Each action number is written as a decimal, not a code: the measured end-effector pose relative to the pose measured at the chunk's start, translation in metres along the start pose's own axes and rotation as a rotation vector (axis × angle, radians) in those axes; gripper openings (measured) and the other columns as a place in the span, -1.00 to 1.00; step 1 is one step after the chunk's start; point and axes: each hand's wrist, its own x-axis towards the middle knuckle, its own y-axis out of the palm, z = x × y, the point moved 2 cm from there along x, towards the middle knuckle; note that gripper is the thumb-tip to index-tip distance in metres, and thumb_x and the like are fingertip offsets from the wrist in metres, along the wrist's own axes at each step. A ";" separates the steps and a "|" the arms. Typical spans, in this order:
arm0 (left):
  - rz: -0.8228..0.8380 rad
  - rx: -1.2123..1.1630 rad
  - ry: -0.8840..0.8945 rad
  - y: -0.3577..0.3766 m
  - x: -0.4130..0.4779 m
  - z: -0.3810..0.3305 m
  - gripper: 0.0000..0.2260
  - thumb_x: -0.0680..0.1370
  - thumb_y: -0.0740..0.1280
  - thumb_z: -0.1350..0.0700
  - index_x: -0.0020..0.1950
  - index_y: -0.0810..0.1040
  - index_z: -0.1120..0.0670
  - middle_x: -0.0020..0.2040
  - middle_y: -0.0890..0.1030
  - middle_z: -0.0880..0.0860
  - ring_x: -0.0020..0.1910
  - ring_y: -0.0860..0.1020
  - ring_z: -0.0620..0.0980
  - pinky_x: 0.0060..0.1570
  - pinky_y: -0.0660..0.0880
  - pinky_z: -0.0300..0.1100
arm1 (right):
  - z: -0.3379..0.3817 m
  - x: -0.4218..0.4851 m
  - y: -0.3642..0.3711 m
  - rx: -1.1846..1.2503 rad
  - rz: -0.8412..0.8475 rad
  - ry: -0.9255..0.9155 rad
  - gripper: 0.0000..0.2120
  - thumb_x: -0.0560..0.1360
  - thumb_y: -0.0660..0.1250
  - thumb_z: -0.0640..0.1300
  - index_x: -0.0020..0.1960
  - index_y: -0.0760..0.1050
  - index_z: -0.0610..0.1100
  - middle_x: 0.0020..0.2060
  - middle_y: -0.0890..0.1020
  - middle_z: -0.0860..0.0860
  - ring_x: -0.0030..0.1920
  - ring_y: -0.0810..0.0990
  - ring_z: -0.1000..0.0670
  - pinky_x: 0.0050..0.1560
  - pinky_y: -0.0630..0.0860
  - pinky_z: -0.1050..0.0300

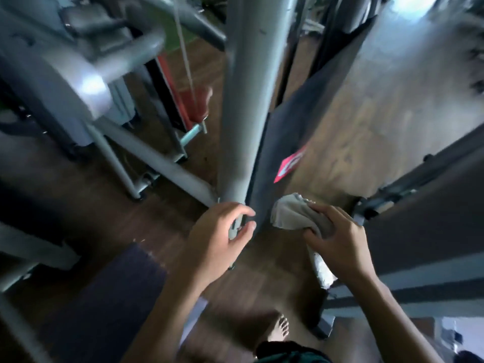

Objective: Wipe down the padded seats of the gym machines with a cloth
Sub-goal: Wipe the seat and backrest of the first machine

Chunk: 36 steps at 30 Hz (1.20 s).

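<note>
My right hand (337,239) grips a bunched grey-white cloth (290,213), whose free end hangs down below the hand. The cloth sits near the lower end of a long dark padded panel (309,100) that carries a red label (289,163). My left hand (222,231) hovers with curled fingers apart, holding nothing, just in front of the base of a grey metal upright post (243,100). A dark padded seat (110,292) lies at the lower left. The picture is blurred by motion.
Grey machine frames and tubes (157,158) crowd the left side, with a red pad (193,103) behind them. A dark frame with bars (432,205) stands at the right. The floor is brown wood (366,121). My bare foot (279,328) shows at the bottom.
</note>
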 end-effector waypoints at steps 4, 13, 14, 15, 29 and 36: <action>0.070 -0.051 0.096 0.058 0.061 -0.032 -0.87 0.57 0.33 0.03 0.06 0.62 0.01 0.04 0.61 -0.15 0.08 0.60 -0.15 0.10 0.54 -0.08 | -0.040 0.028 -0.046 0.030 -0.111 0.033 -0.53 0.33 0.52 -0.13 0.22 0.61 0.08 0.05 0.66 0.18 -0.01 0.61 0.16 0.03 0.48 0.35; 0.059 -0.119 0.122 0.143 0.173 -0.084 -0.83 0.58 0.33 0.03 0.12 0.63 0.01 0.06 0.64 -0.16 0.10 0.61 -0.18 0.12 0.53 -0.14 | -0.115 0.086 -0.123 0.082 -0.207 0.051 -0.48 0.30 0.34 0.18 0.25 0.60 0.11 0.11 0.62 0.22 0.09 0.62 0.11 0.12 0.59 -0.03; 0.079 -0.126 0.124 0.152 0.182 -0.087 -0.81 0.58 0.32 -0.01 0.13 0.63 0.00 0.06 0.63 -0.18 0.10 0.61 -0.18 0.12 0.54 -0.13 | -0.121 0.092 -0.130 0.062 -0.218 0.057 -0.47 0.31 0.34 0.19 0.26 0.59 0.11 0.12 0.62 0.22 0.10 0.62 0.09 0.13 0.59 -0.04; 0.101 -0.137 0.128 0.160 0.193 -0.090 -0.78 0.58 0.31 -0.05 0.14 0.63 -0.01 0.07 0.63 -0.19 0.11 0.61 -0.18 0.13 0.55 -0.12 | -0.128 0.098 -0.136 0.046 -0.228 0.064 -0.48 0.32 0.35 0.19 0.27 0.58 0.12 0.14 0.61 0.22 0.10 0.62 0.08 0.12 0.59 -0.06; 0.211 -0.091 0.197 0.253 0.353 -0.082 -0.83 0.58 0.35 0.10 0.13 0.66 0.00 0.11 0.66 -0.13 0.16 0.60 -0.15 0.21 0.55 -0.08 | -0.206 0.223 -0.164 0.026 -0.324 0.148 -0.54 0.43 0.50 -0.06 0.32 0.56 0.03 0.17 0.57 0.19 0.12 0.51 0.32 0.15 0.38 0.47; 0.204 -0.075 0.233 0.293 0.442 -0.079 -0.85 0.63 0.34 0.12 0.15 0.65 0.06 0.12 0.66 -0.03 0.12 0.59 -0.09 0.18 0.53 -0.08 | -0.222 0.307 -0.169 0.012 -0.444 0.179 -0.59 0.42 0.51 -0.08 0.27 0.62 -0.03 0.13 0.63 0.14 0.08 0.55 0.30 0.11 0.40 0.50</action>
